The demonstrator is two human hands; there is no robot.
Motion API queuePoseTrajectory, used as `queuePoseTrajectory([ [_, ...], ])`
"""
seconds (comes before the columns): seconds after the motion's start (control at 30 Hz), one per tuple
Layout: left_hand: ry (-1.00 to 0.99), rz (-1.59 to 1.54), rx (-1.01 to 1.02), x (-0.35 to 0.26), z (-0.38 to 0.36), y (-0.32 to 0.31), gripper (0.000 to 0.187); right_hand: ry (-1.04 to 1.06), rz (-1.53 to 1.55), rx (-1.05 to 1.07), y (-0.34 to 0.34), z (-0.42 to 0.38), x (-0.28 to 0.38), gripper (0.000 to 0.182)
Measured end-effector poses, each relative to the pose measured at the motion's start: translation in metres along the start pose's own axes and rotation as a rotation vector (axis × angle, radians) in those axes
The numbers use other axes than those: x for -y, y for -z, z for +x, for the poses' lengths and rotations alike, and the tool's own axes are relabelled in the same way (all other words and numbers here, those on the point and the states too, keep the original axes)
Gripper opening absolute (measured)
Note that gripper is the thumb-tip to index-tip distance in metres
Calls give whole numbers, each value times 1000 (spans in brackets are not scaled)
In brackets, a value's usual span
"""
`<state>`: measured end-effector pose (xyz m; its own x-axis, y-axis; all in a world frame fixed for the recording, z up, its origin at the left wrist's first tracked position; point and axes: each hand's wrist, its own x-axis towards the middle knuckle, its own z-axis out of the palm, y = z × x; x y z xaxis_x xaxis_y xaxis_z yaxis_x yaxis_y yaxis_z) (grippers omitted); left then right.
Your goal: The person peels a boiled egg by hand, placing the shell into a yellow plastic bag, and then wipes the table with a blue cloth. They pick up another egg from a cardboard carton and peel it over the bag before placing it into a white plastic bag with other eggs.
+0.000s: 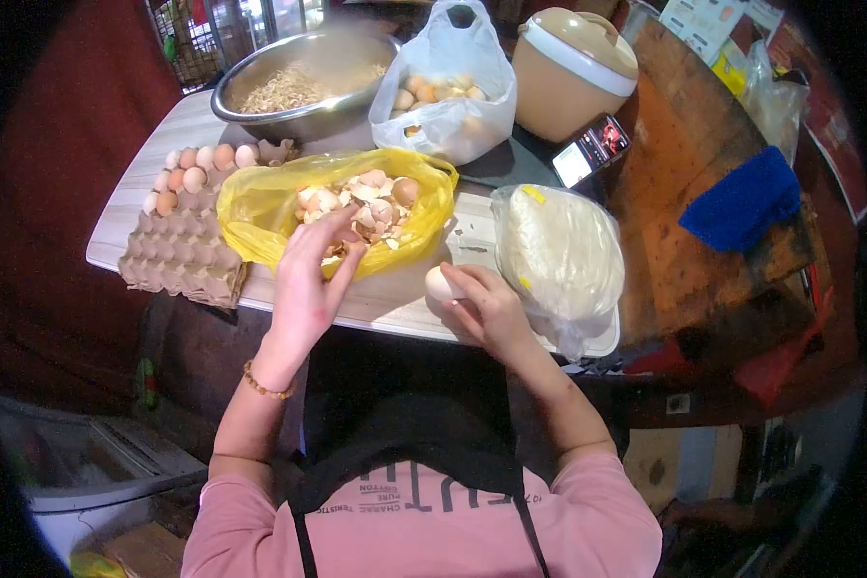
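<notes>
An egg (440, 283), whole and pale, is pinched in the fingers of my right hand (486, 306), low over the front part of the table. My left hand (313, 258) is over the near side of a yellow plastic bag (246, 197), its thumb and fingers apart. Broken eggshells (380, 210) fill the open mouth of that bag, close to my left fingertips. Farther left, a cardboard egg tray (183, 250) has several eggs (195, 180) at its back and bare cups in front.
A metal bowl (332, 120) of pale shreds, a white bag (443, 130) of eggs and a lidded beige container (573, 82) stand behind. A phone (591, 152) leans near the container. At right are a bulging clear bag (559, 250) and a blue cloth (742, 200).
</notes>
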<state>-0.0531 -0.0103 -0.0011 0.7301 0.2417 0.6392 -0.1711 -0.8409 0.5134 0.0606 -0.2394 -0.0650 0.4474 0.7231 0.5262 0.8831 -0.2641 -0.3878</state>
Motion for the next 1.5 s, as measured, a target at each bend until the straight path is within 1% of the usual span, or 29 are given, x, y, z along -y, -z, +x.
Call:
queuePoseTrajectory([
  [0.07,-79,-25,87,-4,-4,-1,47,-40,107,-71,6,4,7,51],
  [0.1,-77,-28,89,-12,-6,-2,47,-43,105,-69,10,8,12,51],
  [0.17,77,-344,295,-30,-9,-5,48,-86,257,-138,19,18,26,52],
  [0.2,76,-344,295,-29,-9,-8,48,-85,256,-139,22,25,33,52],
  [0.27,400,-897,328,-25,-9,-16,50,20,319,-163,27,44,47,52],
  [0.3,480,-1010,338,-18,-4,-12,47,21,319,-165,28,58,56,52],
  [0.33,479,-1007,339,-15,3,-6,47,114,301,-185,28,75,65,47],
  [0.37,458,-952,203,-15,10,4,45,210,285,-204,26,91,70,42],
  [0.4,436,-895,67,-11,15,13,44,216,290,-205,21,106,71,42],
  [0.47,399,-729,-202,5,17,33,39,168,359,-223,13,137,69,27],
  [0.5,386,-742,-294,13,15,45,39,180,366,-224,5,150,63,27],
  [0.53,372,-755,-388,19,14,56,39,237,316,-221,-6,161,54,23],
  [0.57,432,-713,-451,21,10,67,40,293,267,-218,-18,168,47,19],
  [0.6,447,-699,-483,25,5,75,40,303,275,-215,-25,170,45,19],
  [0.67,448,-713,-478,28,-3,86,40,242,274,-128,-38,172,39,15],
  [0.73,437,-711,-472,28,-7,90,40,232,264,-104,-41,172,40,15],
  [0.8,421,-716,-460,26,-9,89,40,174,224,-35,-40,170,41,13],
  [0.9,450,-741,-415,24,-7,83,40,158,182,-19,-37,167,43,12],
  [1.03,435,-743,-370,19,-6,70,43,162,107,-16,-31,162,40,10],
  [1.1,428,-724,-334,19,-7,63,44,232,60,-13,-30,159,37,18],
  [1.13,420,-698,-301,19,-6,58,45,213,40,-21,-28,157,40,18],
  [1.2,419,-716,-303,15,-4,51,49,266,231,-63,-24,152,52,40],
  [1.27,453,-772,-269,-4,1,48,60,382,338,-114,-10,139,70,61],
  [1.4,411,-861,-18,-27,-4,24,73,371,423,-92,0,106,81,67],
  [1.47,407,-867,79,-38,-3,18,77,413,306,-226,1,90,71,66],
  [1.5,410,-868,82,-38,-3,13,77,366,319,-248,5,81,70,65],
])
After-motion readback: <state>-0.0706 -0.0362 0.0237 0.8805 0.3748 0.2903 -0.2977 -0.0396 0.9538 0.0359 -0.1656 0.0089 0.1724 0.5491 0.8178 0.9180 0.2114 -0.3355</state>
